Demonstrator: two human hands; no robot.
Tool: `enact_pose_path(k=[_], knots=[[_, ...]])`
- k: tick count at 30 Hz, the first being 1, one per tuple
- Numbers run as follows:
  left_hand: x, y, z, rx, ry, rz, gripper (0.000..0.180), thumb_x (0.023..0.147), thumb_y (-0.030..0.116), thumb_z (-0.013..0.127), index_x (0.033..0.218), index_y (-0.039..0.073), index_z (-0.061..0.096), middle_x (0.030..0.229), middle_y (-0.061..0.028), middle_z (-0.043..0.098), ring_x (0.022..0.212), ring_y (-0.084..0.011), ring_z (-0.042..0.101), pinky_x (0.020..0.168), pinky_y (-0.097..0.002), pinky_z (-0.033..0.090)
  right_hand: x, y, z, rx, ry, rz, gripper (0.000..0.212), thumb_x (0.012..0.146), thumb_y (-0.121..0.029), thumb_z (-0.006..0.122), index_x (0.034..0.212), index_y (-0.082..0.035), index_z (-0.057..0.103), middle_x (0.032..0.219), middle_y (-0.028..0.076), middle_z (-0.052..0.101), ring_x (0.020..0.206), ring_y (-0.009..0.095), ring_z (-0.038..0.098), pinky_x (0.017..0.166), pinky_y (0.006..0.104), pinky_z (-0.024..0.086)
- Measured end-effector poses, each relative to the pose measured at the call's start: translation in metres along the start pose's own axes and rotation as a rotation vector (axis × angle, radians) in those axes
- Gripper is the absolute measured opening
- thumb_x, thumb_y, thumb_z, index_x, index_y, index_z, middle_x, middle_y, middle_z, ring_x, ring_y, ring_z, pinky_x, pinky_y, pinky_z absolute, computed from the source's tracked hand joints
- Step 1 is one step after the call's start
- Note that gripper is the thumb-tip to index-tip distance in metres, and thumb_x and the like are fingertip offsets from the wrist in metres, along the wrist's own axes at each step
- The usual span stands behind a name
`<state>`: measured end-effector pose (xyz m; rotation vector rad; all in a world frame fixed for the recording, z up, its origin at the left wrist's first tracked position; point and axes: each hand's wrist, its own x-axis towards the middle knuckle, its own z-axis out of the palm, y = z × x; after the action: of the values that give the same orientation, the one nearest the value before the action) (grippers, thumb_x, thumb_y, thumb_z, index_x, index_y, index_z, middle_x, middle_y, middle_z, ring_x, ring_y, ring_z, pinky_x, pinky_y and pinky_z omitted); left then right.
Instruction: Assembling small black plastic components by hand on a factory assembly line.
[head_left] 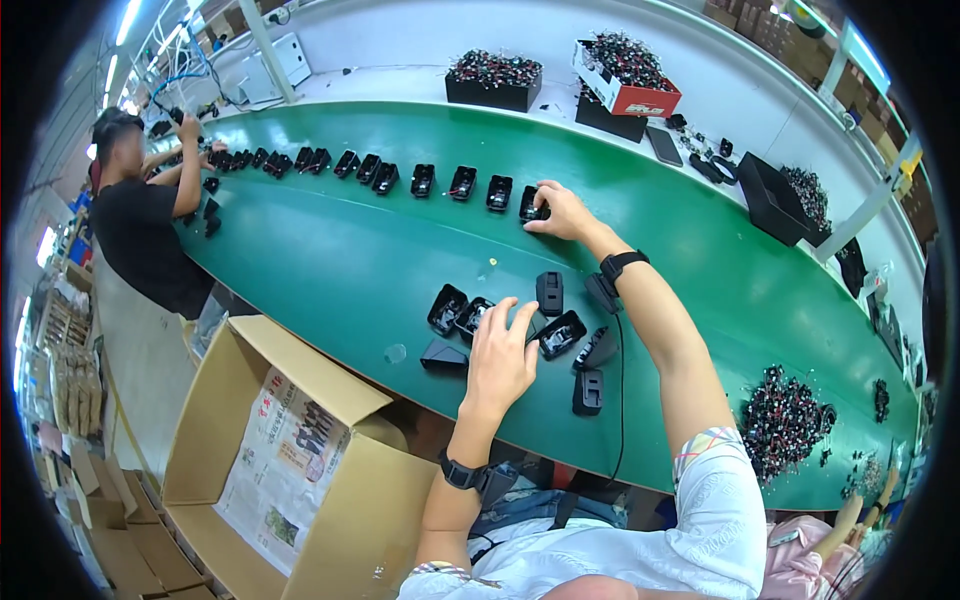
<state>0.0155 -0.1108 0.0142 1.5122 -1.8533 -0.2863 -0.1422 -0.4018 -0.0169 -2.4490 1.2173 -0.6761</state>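
Observation:
My right hand reaches to the right end of a long row of open black plastic housings. Its thumb and fingers close around the last housing, which stands on the green bench. My left hand is over the near group of black parts, its fingers bent and spread apart, with nothing seen in its grip. Beside those fingertips sit two open housings. To the right of that hand another open housing lies tilted. Around it are closed black cases; whatever lies under my left palm is hidden.
An open cardboard box stands before the bench's near edge. A pile of small wired parts lies at right. Filled black bins and a red-and-white box line the back. A co-worker handles parts at far left.

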Motion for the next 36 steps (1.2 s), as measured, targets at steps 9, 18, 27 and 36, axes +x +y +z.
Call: enact_pose_path(k=[9, 18, 27, 36], knots=[[0.013, -0.001, 0.022, 0.082, -0.243, 0.001, 0.05, 0.081, -0.004, 0.066, 0.128, 0.012, 0.064, 0.139, -0.0211, 0.053, 0.115, -0.0417, 0.06, 0.098, -0.0474, 0.052, -0.147, -0.05, -0.117, -0.083, -0.011, -0.081, 0.037, 0.084, -0.024, 0.08, 0.114, -0.009, 0.062, 0.145, 0.016, 0.05, 0.123, 0.039, 0.058, 0.1, 0.0467, 0.051], [0.013, -0.008, 0.004, -0.43, 0.147, -0.04, 0.037, 0.084, -0.005, 0.058, 0.12, 0.001, 0.059, 0.135, -0.02, 0.056, 0.122, -0.0327, 0.059, 0.106, -0.0436, 0.049, -0.401, -0.081, -0.24, -0.267, -0.061, 0.412, 0.023, 0.085, -0.015, 0.075, 0.104, -0.004, 0.067, 0.107, 0.013, 0.07, 0.101, 0.034, 0.067, 0.088, 0.0424, 0.054], [-0.105, 0.098, 0.065, -2.503, -0.625, -1.029, 0.052, 0.095, 0.021, 0.054, 0.146, 0.011, 0.047, 0.148, -0.0282, 0.043, 0.083, -0.0306, 0.062, 0.049, -0.0264, 0.052, -0.435, -0.069, -0.175, -0.621, -0.035, 0.234, 0.031, 0.082, -0.003, 0.068, 0.111, -0.011, 0.069, 0.11, 0.008, 0.067, 0.101, 0.029, 0.065, 0.089, 0.041, 0.053], [-0.121, 0.109, 0.067, -1.992, -0.707, -0.698, 0.047, 0.109, 0.043, 0.036, 0.134, 0.004, 0.047, 0.125, -0.0302, 0.059, 0.073, -0.0243, 0.068, 0.045, -0.0249, 0.048, -0.433, -0.048, -0.164, -0.489, -0.084, 0.159, 0.011, 0.084, -0.011, 0.074, 0.093, -0.007, 0.07, 0.101, 0.008, 0.062, 0.093, 0.027, 0.065, 0.08, 0.0407, 0.055]])
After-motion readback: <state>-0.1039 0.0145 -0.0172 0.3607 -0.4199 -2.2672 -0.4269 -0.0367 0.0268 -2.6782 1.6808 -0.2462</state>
